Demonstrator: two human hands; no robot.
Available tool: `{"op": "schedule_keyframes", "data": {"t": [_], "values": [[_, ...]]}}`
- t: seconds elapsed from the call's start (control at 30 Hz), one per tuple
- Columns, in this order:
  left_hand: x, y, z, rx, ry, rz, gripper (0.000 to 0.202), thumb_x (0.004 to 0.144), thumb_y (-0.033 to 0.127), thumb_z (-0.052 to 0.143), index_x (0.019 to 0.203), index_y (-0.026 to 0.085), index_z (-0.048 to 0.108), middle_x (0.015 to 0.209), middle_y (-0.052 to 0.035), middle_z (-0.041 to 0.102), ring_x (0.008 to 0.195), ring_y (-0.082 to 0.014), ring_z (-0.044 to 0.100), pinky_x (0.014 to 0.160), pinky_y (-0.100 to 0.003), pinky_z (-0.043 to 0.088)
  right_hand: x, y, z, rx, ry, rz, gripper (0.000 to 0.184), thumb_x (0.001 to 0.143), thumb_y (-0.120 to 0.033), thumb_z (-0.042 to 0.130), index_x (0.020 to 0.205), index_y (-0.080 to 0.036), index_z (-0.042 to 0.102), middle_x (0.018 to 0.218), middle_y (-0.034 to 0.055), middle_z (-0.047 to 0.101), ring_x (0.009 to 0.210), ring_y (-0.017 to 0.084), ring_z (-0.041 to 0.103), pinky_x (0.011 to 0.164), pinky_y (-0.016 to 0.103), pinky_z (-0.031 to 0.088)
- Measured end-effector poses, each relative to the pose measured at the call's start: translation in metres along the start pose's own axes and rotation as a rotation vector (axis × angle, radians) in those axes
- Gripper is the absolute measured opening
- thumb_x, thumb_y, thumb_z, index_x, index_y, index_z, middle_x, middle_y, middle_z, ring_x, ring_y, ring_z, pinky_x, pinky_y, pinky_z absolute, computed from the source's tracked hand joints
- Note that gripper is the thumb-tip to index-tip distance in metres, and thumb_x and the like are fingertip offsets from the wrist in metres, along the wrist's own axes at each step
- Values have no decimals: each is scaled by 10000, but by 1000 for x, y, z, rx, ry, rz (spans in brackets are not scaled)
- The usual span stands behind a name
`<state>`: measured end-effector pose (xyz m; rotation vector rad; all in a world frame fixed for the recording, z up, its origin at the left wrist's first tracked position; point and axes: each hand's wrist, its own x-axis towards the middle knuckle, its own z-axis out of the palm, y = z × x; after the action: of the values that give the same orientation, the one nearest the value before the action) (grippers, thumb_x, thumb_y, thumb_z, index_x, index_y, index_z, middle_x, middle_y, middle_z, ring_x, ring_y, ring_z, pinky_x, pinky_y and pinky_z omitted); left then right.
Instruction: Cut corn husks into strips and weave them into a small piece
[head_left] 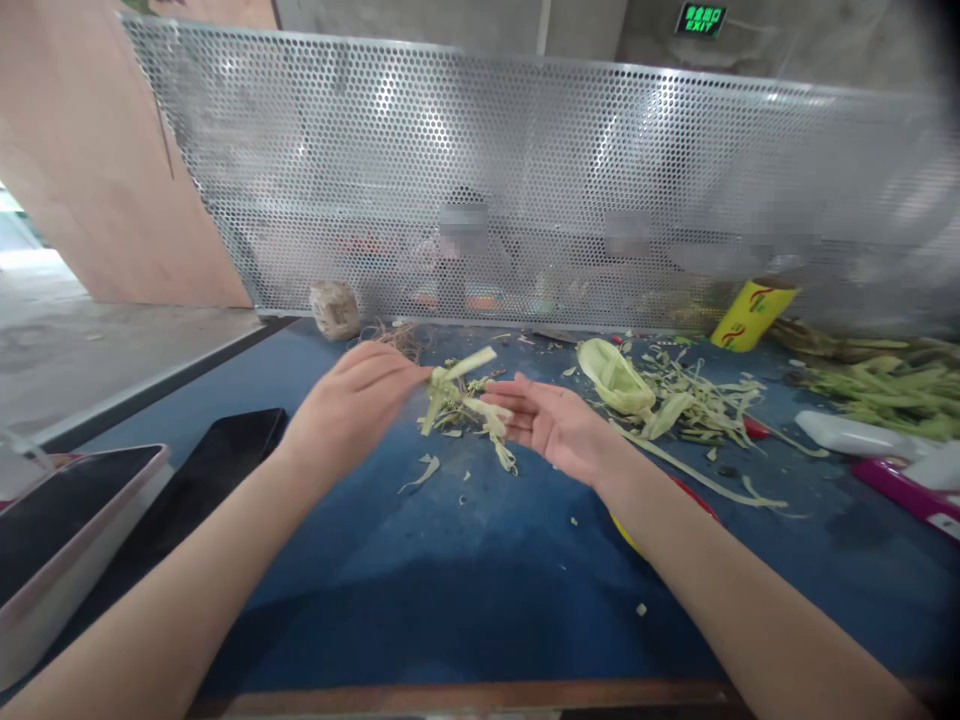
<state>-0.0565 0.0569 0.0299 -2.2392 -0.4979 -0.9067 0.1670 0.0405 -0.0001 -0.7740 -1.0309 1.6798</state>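
My left hand [355,402] is closed, pinching a knotted piece of pale green plant strips [448,383] between thumb and fingertips. One flat end sticks up to the right, and a frayed, whitish end hangs toward the right. My right hand [559,425] is beside that frayed end with its fingers stretched out, palm turned toward the piece. Whether its fingertips touch the strands I cannot tell. Scraps of the same material [450,412] lie on the blue tabletop [450,580] behind and below the piece.
A cupped pale green husk [615,378] and a heap of shredded strips [705,395] lie right. Farther right are a yellow roll [752,315] and a green stalk pile [892,395]. Black phone [232,450] and pink-rimmed case [82,520] are left. A perforated metal screen [525,180] stands behind.
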Motion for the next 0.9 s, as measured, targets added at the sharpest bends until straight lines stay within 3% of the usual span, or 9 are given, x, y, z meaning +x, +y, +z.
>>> {"op": "schedule_keyframes", "data": {"t": [0.1,0.17,0.23,0.33,0.43,0.57,0.7,0.9], "values": [[-2,-10,-2,18,91,-66,160,796,98,520,922,168,589,798,-23,633,762,-160,551,734,-318,506,3,-6,-16,-356,102,-169,258,865,-286,407,946,-156,614,991,85,652,828,125,633,750,262,509],[-3,-14,-3,35,83,-88,161,808,104,504,922,182,587,801,-14,630,764,-155,547,738,-315,504,6,-6,-23,-763,163,-270,315,887,-269,318,1037,-138,563,1014,105,640,828,134,632,726,274,508],[-3,-17,-3,59,34,-68,173,821,95,476,940,159,584,811,-27,628,778,-160,544,749,-323,503,11,-3,-24,-1068,193,-307,295,866,-259,354,1017,-128,570,970,112,646,799,156,628,709,298,496],[-4,-18,-4,74,-10,-5,179,827,93,449,931,128,592,813,-51,633,774,-177,549,731,-334,510,24,8,-11,-1302,161,-322,152,767,-183,504,847,-160,631,929,90,641,834,199,594,770,341,442],[-6,-18,-4,31,-68,-20,208,836,105,419,924,151,601,831,-46,648,788,-189,563,752,-347,509,37,22,11,-1513,103,-319,146,748,-108,498,781,-149,634,908,117,628,905,233,556,804,349,402],[-11,-16,0,6,-179,-32,232,839,92,395,957,133,590,868,-52,662,824,-186,584,791,-360,503,46,35,27,-1679,112,-289,204,767,-52,434,845,-105,615,926,173,606,917,253,540,781,345,392],[-14,-16,2,31,-209,-45,216,827,90,426,964,118,590,878,-83,662,829,-181,586,785,-362,501,48,36,22,-1713,116,-292,225,777,-36,406,824,-119,610,868,142,625,836,213,565,725,291,393],[-11,-9,-1,-9,-159,-82,203,826,109,444,956,100,600,848,-88,655,823,-193,571,755,-359,490,44,5,8,-1604,219,-403,136,768,-132,492,736,-155,622,754,68,650,704,174,578,655,262,395]]}}
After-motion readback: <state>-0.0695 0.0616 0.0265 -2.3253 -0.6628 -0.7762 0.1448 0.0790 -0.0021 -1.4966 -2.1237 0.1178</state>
